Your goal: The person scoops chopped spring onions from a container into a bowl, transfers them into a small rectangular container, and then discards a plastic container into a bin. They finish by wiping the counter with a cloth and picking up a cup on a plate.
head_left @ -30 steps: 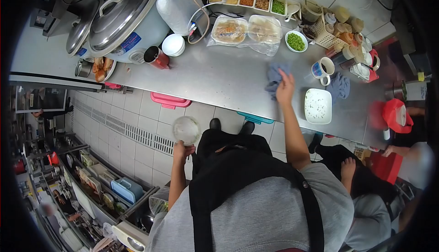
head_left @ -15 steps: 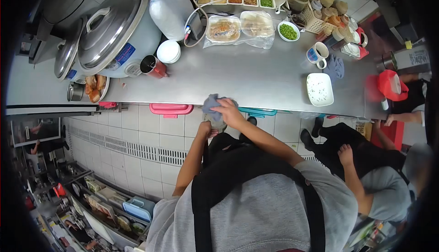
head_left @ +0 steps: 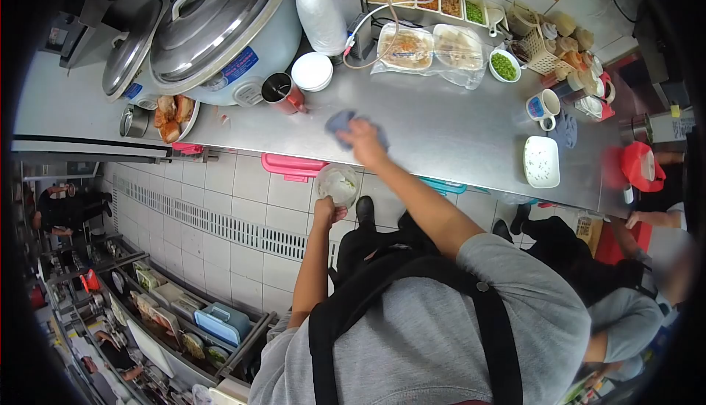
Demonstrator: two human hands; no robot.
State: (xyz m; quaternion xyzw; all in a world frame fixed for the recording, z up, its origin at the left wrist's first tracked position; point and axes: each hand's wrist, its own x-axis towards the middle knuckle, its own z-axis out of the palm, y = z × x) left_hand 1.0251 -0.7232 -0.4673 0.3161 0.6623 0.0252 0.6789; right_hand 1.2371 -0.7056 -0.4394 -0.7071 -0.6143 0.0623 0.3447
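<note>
My right hand (head_left: 362,142) presses a blue-grey cloth (head_left: 340,121) flat on the steel counter (head_left: 441,125), a little in from its front edge. The cloth is slightly blurred. Below that edge, my left hand (head_left: 329,211) grips the rim of a clear, round bowl (head_left: 339,183) with a few green bits inside. Behind the cloth stand a red mug (head_left: 293,101) with a dark inside and a stack of white lids or bowls (head_left: 312,72).
Large rice cookers (head_left: 220,22) and a plate of browned meat (head_left: 175,116) occupy the left. At the back are packed food trays (head_left: 406,46) and a bowl of chopped greens (head_left: 504,66). A white dish (head_left: 541,162) and a mug (head_left: 543,106) stand right, near a co-worker (head_left: 625,309).
My right hand has moved the cloth from over the counter's edge farther onto the counter. The bowl in my left hand is now uncovered to view. The camera view has shifted.
</note>
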